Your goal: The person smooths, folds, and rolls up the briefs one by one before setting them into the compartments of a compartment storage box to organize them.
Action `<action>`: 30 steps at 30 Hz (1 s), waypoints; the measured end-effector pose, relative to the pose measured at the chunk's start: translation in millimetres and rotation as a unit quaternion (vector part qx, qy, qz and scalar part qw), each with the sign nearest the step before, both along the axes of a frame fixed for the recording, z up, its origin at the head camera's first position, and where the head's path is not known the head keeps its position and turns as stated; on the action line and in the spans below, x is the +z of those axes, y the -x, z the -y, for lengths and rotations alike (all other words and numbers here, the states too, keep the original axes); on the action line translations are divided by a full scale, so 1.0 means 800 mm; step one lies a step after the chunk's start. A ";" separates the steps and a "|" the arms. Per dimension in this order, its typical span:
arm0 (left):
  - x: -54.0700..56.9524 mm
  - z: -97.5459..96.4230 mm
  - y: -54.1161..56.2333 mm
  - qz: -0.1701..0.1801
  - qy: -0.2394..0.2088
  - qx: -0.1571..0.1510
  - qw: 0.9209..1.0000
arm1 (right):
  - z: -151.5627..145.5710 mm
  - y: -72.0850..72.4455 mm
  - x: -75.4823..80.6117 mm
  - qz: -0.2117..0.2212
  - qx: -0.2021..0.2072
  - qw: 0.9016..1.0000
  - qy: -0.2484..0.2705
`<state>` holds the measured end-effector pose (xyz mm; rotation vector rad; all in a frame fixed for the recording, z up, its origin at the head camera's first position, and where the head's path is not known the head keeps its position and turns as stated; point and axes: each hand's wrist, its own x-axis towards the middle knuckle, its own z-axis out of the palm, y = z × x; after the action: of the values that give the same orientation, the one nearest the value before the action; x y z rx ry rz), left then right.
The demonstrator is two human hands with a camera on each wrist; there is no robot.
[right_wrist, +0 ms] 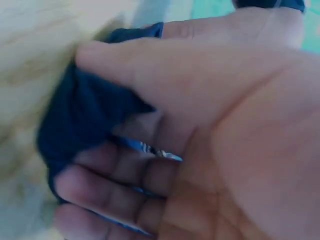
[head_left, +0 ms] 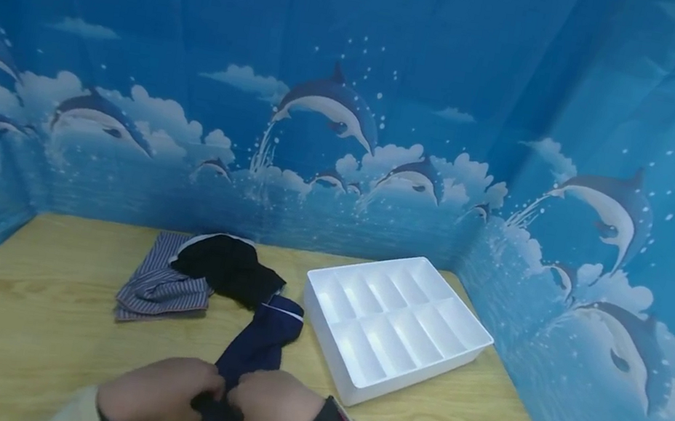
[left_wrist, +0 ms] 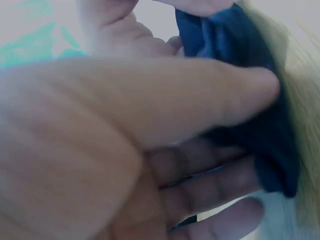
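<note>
A long navy sock [head_left: 260, 338] with a thin white stripe near its far end lies on the table, its near end between both hands. My left hand [head_left: 167, 386] pinches that end, with the thumb over the fabric [left_wrist: 270, 135] and the other fingers beneath in the left wrist view. From the other side my right hand [head_left: 274, 399] pinches it too; its thumb lies across the dark cloth [right_wrist: 75, 120] in the right wrist view. The hands nearly meet, and the bunched near end hangs dark below them. Part of the cloth is hidden by the fingers.
A white tray [head_left: 326, 345] with several compartments stands to the right. Behind the hands at left lie a grey striped folded cloth [head_left: 165, 294] and a black cloth [head_left: 229, 267] with a white edge, partly overlapping. Dolphin-printed blue curtains [head_left: 194, 195] border the wooden table [head_left: 45, 341].
</note>
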<state>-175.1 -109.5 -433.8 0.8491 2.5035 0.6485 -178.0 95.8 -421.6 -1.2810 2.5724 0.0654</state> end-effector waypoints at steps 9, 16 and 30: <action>0.002 0.003 0.003 0.087 -0.023 0.027 0.996 | -0.004 0.010 0.025 0.005 0.009 0.992 0.127; 0.001 0.003 0.006 -0.034 -0.015 0.055 0.998 | 0.011 -0.007 0.011 0.000 -0.006 1.000 0.027; 0.012 0.003 0.002 0.007 -0.023 0.019 1.000 | -0.013 0.045 -0.004 0.177 0.023 0.978 0.110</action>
<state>-176.6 -112.1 -423.9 0.8132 2.5069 0.7257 -214.0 106.5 -424.9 -1.2907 2.2907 -0.4126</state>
